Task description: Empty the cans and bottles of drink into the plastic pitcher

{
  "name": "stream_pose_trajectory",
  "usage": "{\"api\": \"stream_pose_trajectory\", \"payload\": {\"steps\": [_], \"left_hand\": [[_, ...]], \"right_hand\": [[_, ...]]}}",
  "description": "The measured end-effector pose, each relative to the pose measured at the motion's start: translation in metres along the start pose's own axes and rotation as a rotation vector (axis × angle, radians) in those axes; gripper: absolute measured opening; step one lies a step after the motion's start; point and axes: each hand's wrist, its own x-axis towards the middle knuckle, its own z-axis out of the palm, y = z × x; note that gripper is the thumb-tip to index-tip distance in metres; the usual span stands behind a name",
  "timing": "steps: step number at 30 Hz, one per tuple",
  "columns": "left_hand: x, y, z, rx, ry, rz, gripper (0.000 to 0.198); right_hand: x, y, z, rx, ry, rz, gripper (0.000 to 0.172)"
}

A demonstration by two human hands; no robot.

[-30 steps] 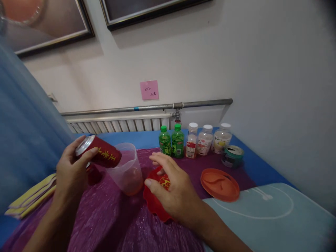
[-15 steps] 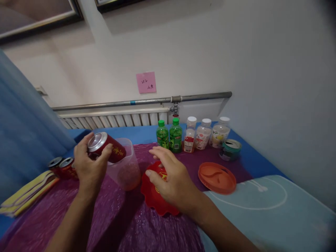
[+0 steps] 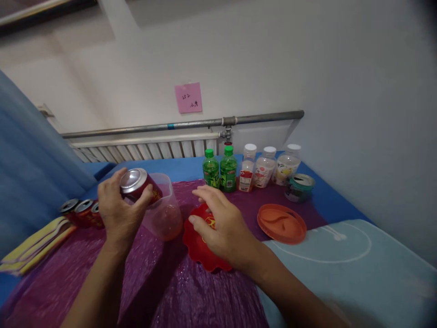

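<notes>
My left hand [image 3: 119,212] grips a dark red drink can [image 3: 154,192] with a silver base. The can is tipped, its bottom up toward me and its other end over the mouth of a clear plastic pitcher [image 3: 160,221]. Reddish liquid or tint shows low in the pitcher; the can's opening is hidden. My right hand [image 3: 223,228] hovers over a red scalloped plate [image 3: 200,253], fingers slightly curled and thumb apart, with nothing in it.
Several opened cans [image 3: 83,213] and a folded yellow towel [image 3: 37,241] lie at left. Along the back stand two green bottles [image 3: 228,171], clear white-capped bottles [image 3: 264,168] and a teal-rimmed container [image 3: 299,187]. An orange lid [image 3: 282,223] lies on purple plastic sheeting [image 3: 191,300].
The can has shifted slightly right and deeper over the pitcher, still tipped in my left hand. My right hand stays nearly in place. The camera view has tilted down a little.
</notes>
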Motion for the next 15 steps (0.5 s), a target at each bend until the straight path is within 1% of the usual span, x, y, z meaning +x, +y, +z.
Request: {"api": "stream_pose_trajectory", "payload": {"steps": [6, 15], "left_hand": [[-0.0006, -0.0006, 0.0001, 0.026, -0.002, 0.044, 0.058], [-0.0014, 0.0010, -0.0003, 0.038, -0.005, 0.047, 0.060]], "right_hand": [[0.0007, 0.0010, 0.0012, -0.005, -0.017, 0.003, 0.042], [0.0009, 0.0014, 0.0013, -0.009, -0.036, 0.016, 0.042]]}}
